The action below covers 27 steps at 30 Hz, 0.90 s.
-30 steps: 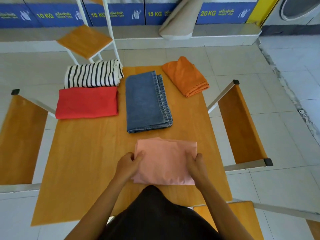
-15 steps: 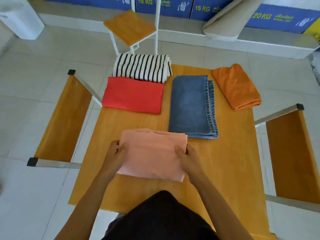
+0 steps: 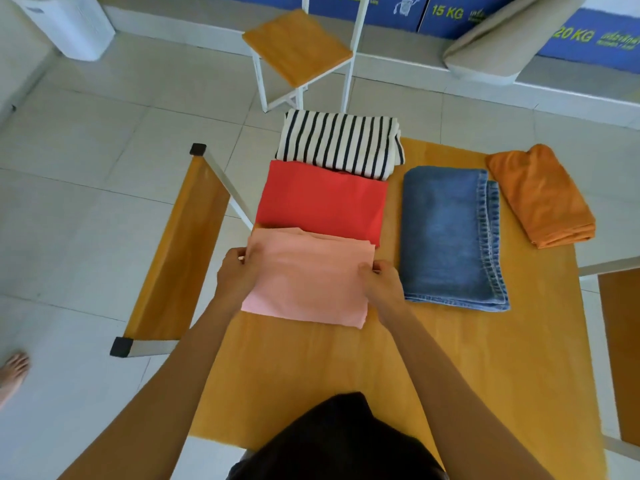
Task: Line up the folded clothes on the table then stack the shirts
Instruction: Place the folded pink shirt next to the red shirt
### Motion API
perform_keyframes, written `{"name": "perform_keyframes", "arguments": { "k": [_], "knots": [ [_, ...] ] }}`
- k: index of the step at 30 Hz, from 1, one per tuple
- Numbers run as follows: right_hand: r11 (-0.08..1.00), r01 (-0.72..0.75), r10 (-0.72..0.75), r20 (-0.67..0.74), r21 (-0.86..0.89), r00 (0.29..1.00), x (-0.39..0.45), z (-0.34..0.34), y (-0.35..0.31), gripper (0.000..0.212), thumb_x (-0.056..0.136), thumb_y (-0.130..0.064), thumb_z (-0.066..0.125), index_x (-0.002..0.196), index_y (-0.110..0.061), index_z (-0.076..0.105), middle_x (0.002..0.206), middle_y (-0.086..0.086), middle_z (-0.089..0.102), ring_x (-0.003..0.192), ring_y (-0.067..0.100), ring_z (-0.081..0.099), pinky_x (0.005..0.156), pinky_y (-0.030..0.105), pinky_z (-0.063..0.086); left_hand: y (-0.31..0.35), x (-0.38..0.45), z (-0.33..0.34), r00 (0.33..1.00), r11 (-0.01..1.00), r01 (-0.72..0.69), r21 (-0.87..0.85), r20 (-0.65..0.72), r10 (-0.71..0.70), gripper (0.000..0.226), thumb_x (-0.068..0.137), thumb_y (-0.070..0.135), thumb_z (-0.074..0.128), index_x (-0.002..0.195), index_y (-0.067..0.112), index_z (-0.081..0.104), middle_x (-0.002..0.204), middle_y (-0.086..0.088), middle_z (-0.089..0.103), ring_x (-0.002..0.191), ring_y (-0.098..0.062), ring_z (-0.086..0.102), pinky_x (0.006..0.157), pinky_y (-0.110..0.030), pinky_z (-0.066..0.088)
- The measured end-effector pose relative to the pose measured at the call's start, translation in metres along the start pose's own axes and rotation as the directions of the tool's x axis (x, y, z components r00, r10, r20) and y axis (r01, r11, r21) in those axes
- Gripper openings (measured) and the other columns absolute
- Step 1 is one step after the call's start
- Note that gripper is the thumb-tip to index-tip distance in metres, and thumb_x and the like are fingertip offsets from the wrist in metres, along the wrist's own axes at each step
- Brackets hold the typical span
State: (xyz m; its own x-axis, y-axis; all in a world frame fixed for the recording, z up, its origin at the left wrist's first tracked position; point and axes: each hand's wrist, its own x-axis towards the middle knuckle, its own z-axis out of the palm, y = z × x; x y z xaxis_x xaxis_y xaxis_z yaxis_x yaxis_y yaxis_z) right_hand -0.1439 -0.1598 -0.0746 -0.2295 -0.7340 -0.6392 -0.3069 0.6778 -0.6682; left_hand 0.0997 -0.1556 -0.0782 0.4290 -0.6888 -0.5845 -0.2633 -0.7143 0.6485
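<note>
A folded pink shirt lies at the left of the wooden table, its far edge touching the folded red shirt. My left hand grips the pink shirt's left edge and my right hand grips its right edge. Beyond the red shirt sits a folded black-and-white striped shirt at the table's far edge. Folded blue jeans lie to the right of the shirts. A folded orange garment rests askew at the far right corner.
Wooden chairs stand around the table: one at the left, one at the far side, one at the right edge. A bare foot of a person shows on the tiled floor at the left. Blue machine panels line the back.
Both hands have carried the pink shirt from the table's near middle to the left, up against the red shirt. The camera view has shifted left.
</note>
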Motion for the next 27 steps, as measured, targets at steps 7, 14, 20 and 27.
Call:
{"name": "perform_keyframes", "arguments": {
  "k": [7, 14, 20, 27],
  "knots": [
    [0.999, 0.038, -0.032, -0.146, 0.038, 0.989, 0.006, 0.000, -0.008, 0.028, 0.101, -0.036, 0.044, 0.121, -0.019, 0.055, 0.097, -0.010, 0.056, 0.083, 0.008, 0.054, 0.069, 0.026, 0.042, 0.019, 0.010, 0.004, 0.981, 0.971, -0.190, 0.144, -0.007, 0.193, 0.055, 0.091, 0.060, 0.045, 0.136, 0.028, 0.043, 0.135, -0.003, 0.055, 0.122, -0.029, 0.052, 0.097, -0.043, 0.043],
    [0.997, 0.070, -0.059, -0.228, 0.040, 0.972, 0.007, 0.000, -0.007, 0.029, 0.100, -0.031, 0.048, 0.127, -0.024, 0.057, 0.109, -0.010, 0.057, 0.098, 0.014, 0.054, 0.080, 0.029, 0.044, 0.021, 0.021, 0.005, 0.965, 0.954, -0.252, 0.164, -0.028, 0.259, 0.048, 0.093, 0.058, 0.043, 0.122, 0.021, 0.053, 0.123, -0.003, 0.061, 0.112, -0.025, 0.058, 0.094, -0.041, 0.046],
    [1.000, 0.026, -0.029, -0.295, -0.014, 0.955, 0.009, 0.001, -0.011, 0.024, 0.098, -0.020, 0.050, 0.122, -0.016, 0.053, 0.097, -0.006, 0.057, 0.101, 0.022, 0.060, 0.077, 0.031, 0.045, 0.018, 0.031, 0.013, 0.947, 0.940, -0.280, 0.194, -0.104, 0.304, 0.035, 0.097, 0.043, 0.046, 0.116, 0.016, 0.054, 0.119, -0.006, 0.061, 0.110, -0.025, 0.058, 0.091, -0.035, 0.047],
    [0.726, 0.373, -0.575, -0.211, -0.578, 0.791, -0.021, 0.035, -0.016, 0.041, 0.092, -0.021, 0.055, 0.132, -0.020, 0.049, 0.148, 0.005, 0.040, 0.138, 0.025, 0.035, 0.111, 0.045, 0.035, 0.001, -0.004, 0.040, 0.627, 0.512, -0.664, 0.544, 0.032, 0.779, 0.039, 0.100, 0.030, 0.039, 0.135, 0.015, 0.047, 0.149, -0.008, 0.042, 0.141, -0.029, 0.033, 0.118, -0.048, 0.022]
  ]
}}
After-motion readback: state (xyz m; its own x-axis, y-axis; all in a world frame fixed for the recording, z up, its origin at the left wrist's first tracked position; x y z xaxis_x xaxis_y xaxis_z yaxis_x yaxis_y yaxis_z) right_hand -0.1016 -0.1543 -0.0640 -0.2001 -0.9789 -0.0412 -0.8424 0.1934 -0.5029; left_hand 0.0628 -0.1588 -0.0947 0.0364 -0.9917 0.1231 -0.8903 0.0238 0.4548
